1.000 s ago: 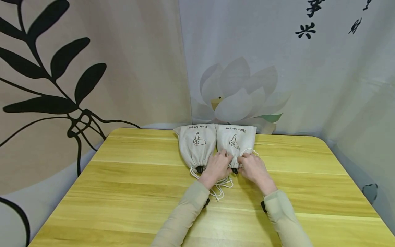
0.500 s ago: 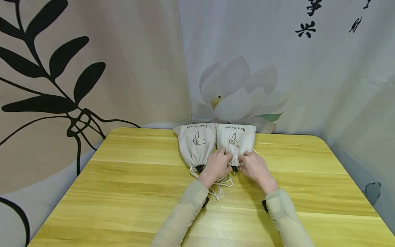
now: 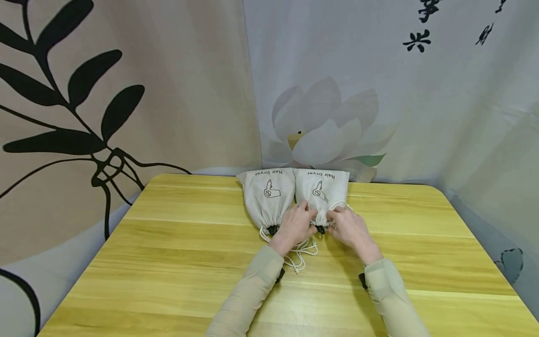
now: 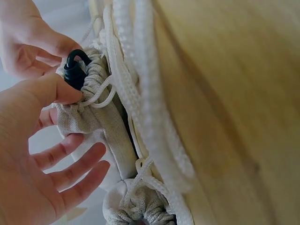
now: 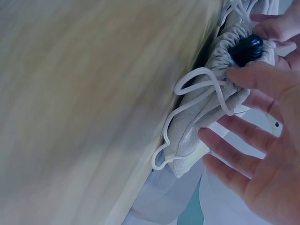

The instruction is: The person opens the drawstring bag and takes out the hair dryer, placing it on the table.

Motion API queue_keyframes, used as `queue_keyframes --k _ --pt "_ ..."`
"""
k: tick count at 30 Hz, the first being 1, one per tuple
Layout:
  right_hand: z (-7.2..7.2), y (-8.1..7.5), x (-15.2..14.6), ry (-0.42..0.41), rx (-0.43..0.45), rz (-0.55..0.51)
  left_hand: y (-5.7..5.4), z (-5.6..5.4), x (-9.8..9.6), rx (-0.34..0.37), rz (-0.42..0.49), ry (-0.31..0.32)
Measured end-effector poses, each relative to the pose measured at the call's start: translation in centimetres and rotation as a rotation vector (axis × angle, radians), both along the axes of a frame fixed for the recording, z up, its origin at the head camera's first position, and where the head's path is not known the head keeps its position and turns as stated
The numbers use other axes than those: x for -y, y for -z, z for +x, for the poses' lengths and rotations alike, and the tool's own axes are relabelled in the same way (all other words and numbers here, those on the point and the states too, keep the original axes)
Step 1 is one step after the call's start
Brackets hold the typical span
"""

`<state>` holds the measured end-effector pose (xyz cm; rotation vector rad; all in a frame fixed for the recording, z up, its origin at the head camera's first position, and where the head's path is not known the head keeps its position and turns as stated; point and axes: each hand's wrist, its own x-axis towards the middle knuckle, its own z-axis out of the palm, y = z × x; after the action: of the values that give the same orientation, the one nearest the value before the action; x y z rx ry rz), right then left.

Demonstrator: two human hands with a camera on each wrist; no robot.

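Note:
Two light linen drawstring bags printed "Hair Dryer" lie side by side at the table's far edge. My hands are at the gathered mouth of the right bag (image 3: 322,182), one on each side. My left hand (image 4: 42,126) pinches the cloth rim between thumb and forefinger, its other fingers spread. On the opposite side, my right hand (image 5: 267,122) holds the rim between thumb and forefinger. A coiled black cord (image 4: 75,72) pokes out of the opening. White drawstring loops (image 5: 201,79) hang beside the mouth.
The left bag (image 3: 269,199) rests against the right one, with black showing at its mouth. Its loose white cords (image 3: 299,257) trail over the wooden table (image 3: 168,262). A patterned curtain (image 3: 189,84) hangs behind the table.
My right hand has shifted very slightly to the right at the bag's mouth. The left hand and both bags stay almost where they were.

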<state>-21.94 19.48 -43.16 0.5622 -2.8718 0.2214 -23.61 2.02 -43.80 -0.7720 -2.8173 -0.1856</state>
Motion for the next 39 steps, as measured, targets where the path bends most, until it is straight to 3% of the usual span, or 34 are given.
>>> queue_keyframes --k 11,30,39 --pt "0.1 0.0 -0.3 0.002 -0.001 -0.01 0.1 0.0 0.2 -0.01 0.015 0.006" --pt "0.2 0.0 -0.9 0.005 0.01 -0.039 -0.4 0.2 0.6 0.036 0.024 -0.011" --pt "0.2 -0.1 -1.1 0.004 0.033 -0.07 -0.4 0.0 0.8 0.008 0.031 -0.003"
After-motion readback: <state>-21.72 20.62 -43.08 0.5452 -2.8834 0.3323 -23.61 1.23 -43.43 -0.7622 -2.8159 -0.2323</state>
